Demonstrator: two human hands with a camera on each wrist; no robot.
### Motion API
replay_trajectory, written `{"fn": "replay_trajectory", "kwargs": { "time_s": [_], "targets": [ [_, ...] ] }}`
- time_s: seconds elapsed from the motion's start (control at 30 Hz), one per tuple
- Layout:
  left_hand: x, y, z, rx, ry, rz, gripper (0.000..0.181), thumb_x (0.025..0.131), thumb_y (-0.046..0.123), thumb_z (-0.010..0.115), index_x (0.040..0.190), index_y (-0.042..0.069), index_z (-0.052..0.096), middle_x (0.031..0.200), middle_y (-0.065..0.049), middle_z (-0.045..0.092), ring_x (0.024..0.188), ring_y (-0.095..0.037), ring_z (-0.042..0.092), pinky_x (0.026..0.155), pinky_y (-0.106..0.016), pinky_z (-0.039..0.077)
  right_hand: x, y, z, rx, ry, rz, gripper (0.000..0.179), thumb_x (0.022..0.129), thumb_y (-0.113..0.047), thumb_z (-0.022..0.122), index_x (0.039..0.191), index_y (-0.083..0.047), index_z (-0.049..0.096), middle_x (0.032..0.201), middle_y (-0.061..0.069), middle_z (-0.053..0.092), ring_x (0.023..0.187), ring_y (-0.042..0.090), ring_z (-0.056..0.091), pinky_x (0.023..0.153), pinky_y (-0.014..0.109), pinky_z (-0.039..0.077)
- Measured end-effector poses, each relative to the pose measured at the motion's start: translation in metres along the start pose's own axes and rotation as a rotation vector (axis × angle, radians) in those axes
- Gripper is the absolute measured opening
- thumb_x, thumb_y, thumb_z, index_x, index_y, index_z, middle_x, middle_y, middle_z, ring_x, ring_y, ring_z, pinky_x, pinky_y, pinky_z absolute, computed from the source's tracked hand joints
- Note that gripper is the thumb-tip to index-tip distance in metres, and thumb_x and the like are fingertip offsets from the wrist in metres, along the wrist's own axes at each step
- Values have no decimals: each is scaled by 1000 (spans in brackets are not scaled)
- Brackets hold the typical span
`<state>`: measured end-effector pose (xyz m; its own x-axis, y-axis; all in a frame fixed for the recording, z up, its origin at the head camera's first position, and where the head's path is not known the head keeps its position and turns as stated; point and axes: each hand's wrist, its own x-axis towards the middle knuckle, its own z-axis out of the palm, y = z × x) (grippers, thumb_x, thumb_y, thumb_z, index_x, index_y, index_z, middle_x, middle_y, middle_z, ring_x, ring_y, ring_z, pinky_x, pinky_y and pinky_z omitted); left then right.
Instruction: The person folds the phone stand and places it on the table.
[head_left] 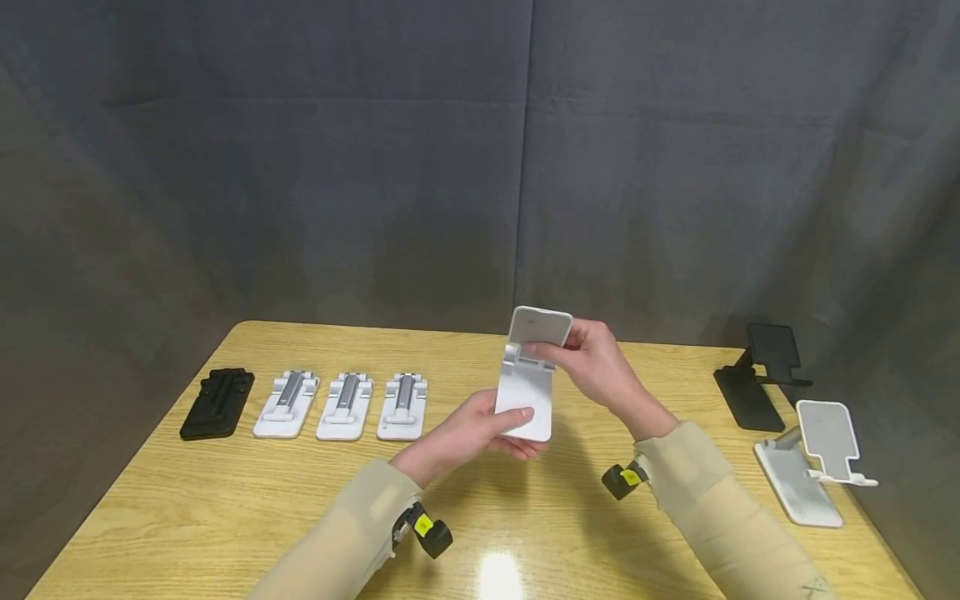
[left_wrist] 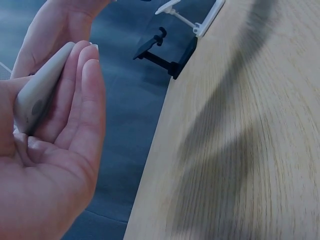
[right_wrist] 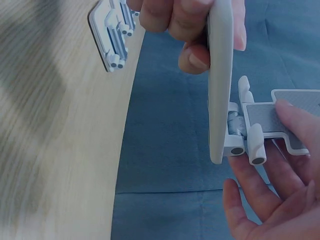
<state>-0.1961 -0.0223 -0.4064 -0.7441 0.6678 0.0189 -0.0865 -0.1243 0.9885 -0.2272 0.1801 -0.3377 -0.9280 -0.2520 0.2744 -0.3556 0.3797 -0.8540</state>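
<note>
Near sleeves: from far away I see two, a left sleeve (head_left: pixel 337 533) and a right sleeve (head_left: pixel 720 500), with a small black camera (head_left: pixel 433 538) on each wrist.
Held stand: one white stand (head_left: pixel 525 383) is up in the air over the middle of the table (head_left: pixel 262 517), its top plate bent away from its base.
Left hand: my left hand (head_left: pixel 465 429) grips the near end, thumb on the face, fingers behind, I think to keep the base still.
Right hand: my right hand (head_left: pixel 600 367) pinches the top plate, thumb in front, fingers behind, maybe because that part swings on the hinge.
Left row: folded stands lie flat side by side with gaps, I guess so each is easy to pick up.
Right side: opened stands stand up, maybe kept apart so the two kinds do not mix.
Folded count: four, one black folded stand (head_left: pixel 217 404) at the left end, then three white folded stands (head_left: pixel 345 407).
Opened count: two, one black opened stand (head_left: pixel 772 343) farther, one white opened stand (head_left: pixel 828 437) nearer.
</note>
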Motion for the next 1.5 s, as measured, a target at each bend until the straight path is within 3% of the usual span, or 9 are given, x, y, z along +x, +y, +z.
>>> {"fn": "replay_trajectory", "kwargs": {
  "time_s": [0.17,0.3,0.47,0.6,0.7,1.1,1.3,1.5],
  "targets": [
    [0,-3,-1,-5,20,-2,31,107,13,53,129,-9,54,103,-23,72,92,-29,72,84,-40,60,0,4,2,28,-5,43,29,92,-18,79,117,-4,74,105,7,76,97,22,71,88,40,56],
    [1,-5,-1,-10,34,1,32,107,13,53,129,-10,54,101,-23,72,86,-21,72,84,-39,60,0,0,3,30,-13,93,36,98,-33,71,119,-4,72,111,9,74,104,24,68,94,45,52],
    [1,-6,0,-9,52,-11,31,107,14,54,129,-8,55,101,-23,73,87,-23,72,84,-39,60,2,-4,-1,88,-51,187,70,105,-59,39,127,2,64,124,18,67,117,32,63,106,50,46],
    [1,-6,1,-10,66,-26,30,107,15,54,128,-6,56,102,-23,73,89,-26,73,83,-39,60,3,-7,-5,156,-72,257,93,101,-71,21,131,9,58,128,24,64,119,37,61,110,49,42],
    [2,-6,2,-13,70,-33,29,107,15,54,128,-6,56,102,-23,73,91,-29,73,84,-39,60,4,-9,-7,174,-75,286,97,99,-75,21,132,9,57,129,24,64,120,36,61,110,49,41],
    [2,-5,3,-15,69,-26,30,107,15,54,129,-6,55,102,-23,73,91,-28,73,84,-40,60,5,-14,-9,169,-100,333,85,100,-71,31,140,1,53,135,21,60,124,35,58,113,47,38],
    [2,-5,2,-14,72,-25,31,107,15,54,130,-6,55,103,-23,73,90,-28,73,85,-41,60,4,-15,-9,179,-101,321,82,102,-67,32,139,3,52,135,21,59,123,35,56,113,47,38],
    [3,-6,0,3,81,1,31,107,17,54,128,-6,57,102,-21,73,95,-36,72,84,-41,60,2,-12,-6,198,-117,276,76,103,-64,34,136,1,55,138,18,56,130,33,52,114,49,36]
  ]
}}
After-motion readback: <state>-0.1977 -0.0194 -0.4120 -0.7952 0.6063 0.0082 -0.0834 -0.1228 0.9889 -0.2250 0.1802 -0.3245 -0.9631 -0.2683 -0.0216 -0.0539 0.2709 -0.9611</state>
